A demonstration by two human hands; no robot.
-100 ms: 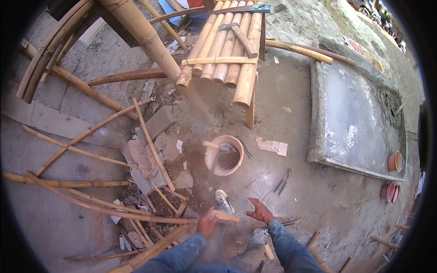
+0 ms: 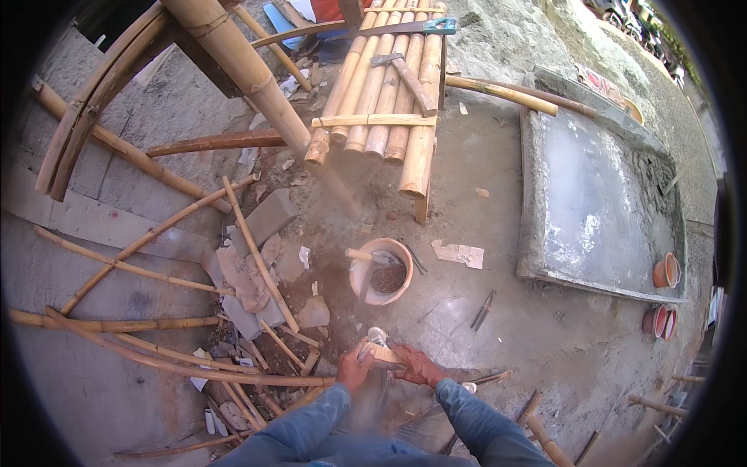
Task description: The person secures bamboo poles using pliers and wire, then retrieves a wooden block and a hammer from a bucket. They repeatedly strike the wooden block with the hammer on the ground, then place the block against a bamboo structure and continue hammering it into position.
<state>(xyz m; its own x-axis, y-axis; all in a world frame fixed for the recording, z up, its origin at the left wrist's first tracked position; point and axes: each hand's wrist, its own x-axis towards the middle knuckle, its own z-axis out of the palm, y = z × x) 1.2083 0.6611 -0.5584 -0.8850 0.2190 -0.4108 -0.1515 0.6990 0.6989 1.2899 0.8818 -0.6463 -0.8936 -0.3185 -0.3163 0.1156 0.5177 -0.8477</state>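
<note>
Low in the head view, my left hand (image 2: 355,366) and my right hand (image 2: 419,366) grip a pale piece of bamboo (image 2: 383,356) from either side. Its rear part is hidden by my hands and arms. A shoe (image 2: 377,335) shows just beyond the piece. Farther ahead stands a round, pinkish bucket (image 2: 406,292) with dark, grainy stuff inside and a wooden-handled trowel (image 2: 359,254) lying across it. Pincers (image 2: 483,310) lie on the ground to the right of the bucket, apart from my hands.
Bamboo poles (image 2: 163,325) and rubble (image 2: 249,272) crowd the left. A bamboo bench (image 2: 389,109) ahead carries a hammer (image 2: 408,82) and a handsaw (image 2: 436,26). At right is a low mixing trough (image 2: 607,194) with a small bucket (image 2: 666,270) at its near corner.
My right hand, open and apart a moment ago, has come left and closed on the bamboo piece. The piece and my left hand have shifted slightly forward.
</note>
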